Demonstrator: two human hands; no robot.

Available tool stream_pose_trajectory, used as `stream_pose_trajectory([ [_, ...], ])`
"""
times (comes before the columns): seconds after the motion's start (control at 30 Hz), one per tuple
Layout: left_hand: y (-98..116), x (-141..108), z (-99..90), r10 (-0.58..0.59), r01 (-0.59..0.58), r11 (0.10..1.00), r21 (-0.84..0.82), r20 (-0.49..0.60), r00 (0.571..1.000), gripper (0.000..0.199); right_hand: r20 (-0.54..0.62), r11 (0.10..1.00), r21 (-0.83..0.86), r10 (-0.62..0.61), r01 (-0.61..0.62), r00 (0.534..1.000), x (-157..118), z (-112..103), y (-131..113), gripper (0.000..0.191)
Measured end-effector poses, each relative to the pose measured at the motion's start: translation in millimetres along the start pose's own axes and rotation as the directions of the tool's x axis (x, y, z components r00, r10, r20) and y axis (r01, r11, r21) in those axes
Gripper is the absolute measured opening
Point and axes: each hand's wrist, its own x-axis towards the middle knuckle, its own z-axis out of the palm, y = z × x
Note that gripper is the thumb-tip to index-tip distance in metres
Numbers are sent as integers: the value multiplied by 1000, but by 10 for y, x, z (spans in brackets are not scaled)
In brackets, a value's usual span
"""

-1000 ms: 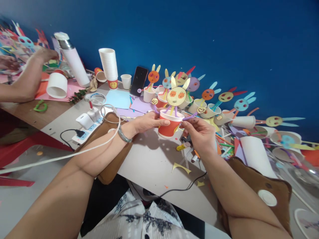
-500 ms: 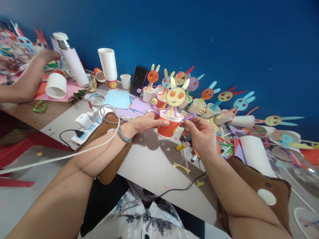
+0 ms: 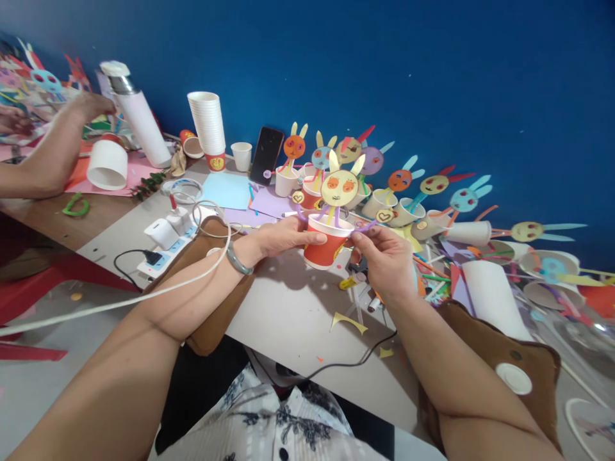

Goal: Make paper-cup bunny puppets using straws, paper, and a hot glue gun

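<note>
A red paper cup with a white rim is held up above the table in front of me. Out of it rises a yellow paper rabbit head with orange eyes, on yellow and purple strips. My left hand grips the cup's left side, thumb across its front. At the right side of the rim, my right hand pinches a purple arm strip, which ends in a round piece with a heart drawn on it. A similar heart piece sticks out on the left.
Several finished rabbit cups line the blue wall. A cup stack, a phone and a thermos stand behind. Left lies a power strip with a white cable. Another person's arm reaches in at far left.
Almost nothing differs. My right hand has shifted slightly left, nearer the cup, and the purple strip's heart end has moved slightly with it.
</note>
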Motion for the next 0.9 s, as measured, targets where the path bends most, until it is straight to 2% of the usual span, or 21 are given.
stream_pose_trajectory([
  [0.13,-10,3,-8,32,-32,999,-3,25,999,73,6,1000,-12,23,-23,1000,2,-9,15,34],
  [0.33,16,-11,3,-10,10,1000,-4,-5,1000,70,17,1000,21,14,-15,1000,12,-3,32,34],
  [0.6,33,6,17,60,-59,993,-99,8,998,68,-4,998,56,-17,17,1000,24,0,85,28],
  [0.9,18,-11,2,1,-1,999,-36,-4,1000,70,-8,997,46,-55,55,998,15,2,54,29],
])
